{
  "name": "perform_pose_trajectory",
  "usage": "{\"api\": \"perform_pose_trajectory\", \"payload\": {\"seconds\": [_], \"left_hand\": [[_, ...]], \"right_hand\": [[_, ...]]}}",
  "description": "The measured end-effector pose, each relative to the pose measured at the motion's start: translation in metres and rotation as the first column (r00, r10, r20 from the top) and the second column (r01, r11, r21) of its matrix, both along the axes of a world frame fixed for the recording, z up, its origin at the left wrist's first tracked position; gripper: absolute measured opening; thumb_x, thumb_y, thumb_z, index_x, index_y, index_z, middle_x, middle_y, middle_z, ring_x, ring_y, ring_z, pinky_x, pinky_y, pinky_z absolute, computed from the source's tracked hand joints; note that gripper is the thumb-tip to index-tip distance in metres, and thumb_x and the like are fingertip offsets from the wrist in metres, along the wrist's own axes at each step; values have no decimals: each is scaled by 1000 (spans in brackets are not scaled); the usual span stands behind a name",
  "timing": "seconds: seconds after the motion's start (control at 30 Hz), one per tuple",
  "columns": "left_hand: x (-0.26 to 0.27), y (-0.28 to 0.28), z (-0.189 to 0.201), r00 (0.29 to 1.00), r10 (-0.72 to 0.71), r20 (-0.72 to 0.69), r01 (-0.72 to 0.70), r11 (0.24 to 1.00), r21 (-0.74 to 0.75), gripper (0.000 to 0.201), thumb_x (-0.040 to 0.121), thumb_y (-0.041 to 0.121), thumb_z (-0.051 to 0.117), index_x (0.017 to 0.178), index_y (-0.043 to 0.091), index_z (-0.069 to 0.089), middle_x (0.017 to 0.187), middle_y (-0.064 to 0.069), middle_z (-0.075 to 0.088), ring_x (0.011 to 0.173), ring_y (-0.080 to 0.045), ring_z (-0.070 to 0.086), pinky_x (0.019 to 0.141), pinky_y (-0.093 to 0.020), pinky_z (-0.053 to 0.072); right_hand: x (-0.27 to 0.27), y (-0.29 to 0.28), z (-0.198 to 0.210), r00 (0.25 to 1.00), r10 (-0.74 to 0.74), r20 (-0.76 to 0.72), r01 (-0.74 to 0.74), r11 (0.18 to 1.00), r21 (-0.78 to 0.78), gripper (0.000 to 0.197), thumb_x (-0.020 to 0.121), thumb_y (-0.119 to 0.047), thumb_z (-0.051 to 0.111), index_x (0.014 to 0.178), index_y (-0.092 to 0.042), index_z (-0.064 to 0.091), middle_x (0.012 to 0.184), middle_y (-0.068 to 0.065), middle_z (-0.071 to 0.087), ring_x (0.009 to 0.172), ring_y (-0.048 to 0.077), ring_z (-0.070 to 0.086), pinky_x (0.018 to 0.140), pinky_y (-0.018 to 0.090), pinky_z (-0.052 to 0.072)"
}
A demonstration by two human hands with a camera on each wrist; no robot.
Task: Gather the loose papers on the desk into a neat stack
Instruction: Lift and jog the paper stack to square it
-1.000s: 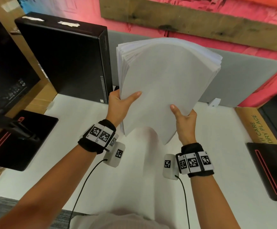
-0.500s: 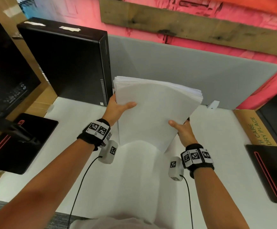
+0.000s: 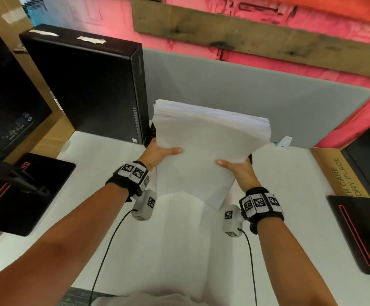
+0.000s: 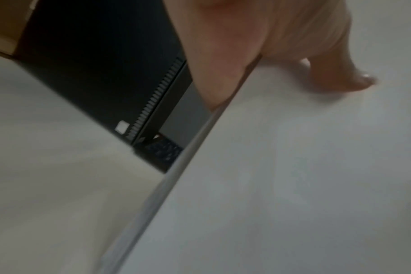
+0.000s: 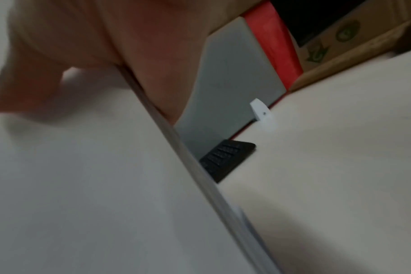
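Observation:
A thick stack of white papers (image 3: 203,149) stands tilted above the white desk (image 3: 91,177), its lower corner near the desk top. My left hand (image 3: 160,152) grips its left edge, thumb across the front sheet. My right hand (image 3: 237,167) grips its right edge the same way. The sheets fan slightly at the top edge. The left wrist view shows the paper's face (image 4: 293,176) and my thumb (image 4: 336,79) pressed on it. In the right wrist view the stack's edge (image 5: 200,181) runs diagonally under my right hand (image 5: 59,61); its fingers behind the sheets are hidden.
A black computer tower (image 3: 86,85) stands left of the papers. A grey divider panel (image 3: 245,89) runs behind them. Black monitor bases lie at left (image 3: 22,195) and right (image 3: 360,233). A cardboard box (image 3: 343,171) sits at right. A small black keypad (image 5: 228,157) lies behind the stack.
Both hands have brought the stack down from high in front of the divider to close above the desk. The drop slowed over the last half second.

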State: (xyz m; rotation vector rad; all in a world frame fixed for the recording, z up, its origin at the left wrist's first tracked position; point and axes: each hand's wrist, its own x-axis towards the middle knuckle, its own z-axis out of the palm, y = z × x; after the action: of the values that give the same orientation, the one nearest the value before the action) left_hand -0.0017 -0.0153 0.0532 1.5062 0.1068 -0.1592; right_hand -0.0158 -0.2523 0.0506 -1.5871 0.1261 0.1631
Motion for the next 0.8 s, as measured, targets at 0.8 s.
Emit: {"api": "perform_pose_trajectory", "payload": {"seconds": [0.8], "left_hand": [[-53,106,-70,976,32,-213,34,954,297,53,76,0,70,123,7,47,115,-8,57,108,-23,55,98,-39,44]], "right_hand": [[-30,103,-91,976,31,-213,-60,990,-130,52,75,-9,75,122,-2,53,123,12,60,111,26,58,100,38,45]]}}
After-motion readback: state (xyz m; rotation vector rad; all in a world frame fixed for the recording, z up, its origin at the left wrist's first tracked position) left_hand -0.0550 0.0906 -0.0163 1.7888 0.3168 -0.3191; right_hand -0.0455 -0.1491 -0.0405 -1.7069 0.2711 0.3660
